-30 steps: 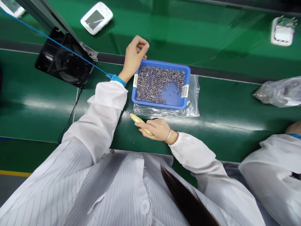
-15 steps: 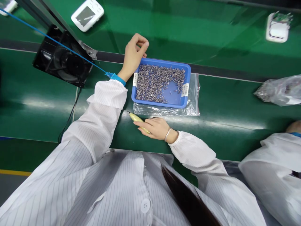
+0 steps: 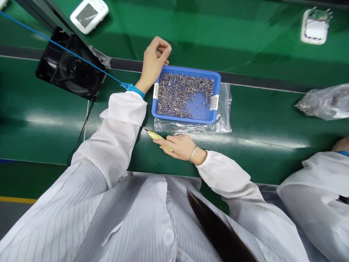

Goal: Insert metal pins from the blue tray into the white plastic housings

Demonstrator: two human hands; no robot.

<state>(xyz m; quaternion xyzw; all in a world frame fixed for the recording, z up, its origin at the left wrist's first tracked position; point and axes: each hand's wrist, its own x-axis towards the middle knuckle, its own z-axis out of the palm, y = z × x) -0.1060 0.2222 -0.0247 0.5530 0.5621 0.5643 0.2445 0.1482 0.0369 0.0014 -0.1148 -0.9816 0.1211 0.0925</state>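
My left hand [image 3: 155, 60] rests at the upper left corner of a blue tray [image 3: 203, 117]. Its fingers are curled, thumb tip close to the index finger, and nothing shows in them. A blue wrist strap [image 3: 136, 90] with a cord circles that wrist. Small metal screws [image 3: 176, 94] fill most of the tray, leaving a bare patch at its lower right. Beneath the tray lies a clear plastic bag [image 3: 225, 120]. Below it, my right hand [image 3: 181, 147] lies on the green bench, closed around a pale yellow pen-shaped tool [image 3: 155, 135] whose dark tip points left.
A black fan [image 3: 73, 67] and a metal post stand at the left. On the green belt beyond the dark rail are a white device with a screen [image 3: 89, 16] and an opened white housing [image 3: 315, 27]. A bag of metal parts [image 3: 325, 103] and a co-worker's sleeve [image 3: 319, 174] are at the right.
Both white devices on the far belt have shifted left. The yellow tool in my right hand has moved slightly left. My left hand has hardly changed.
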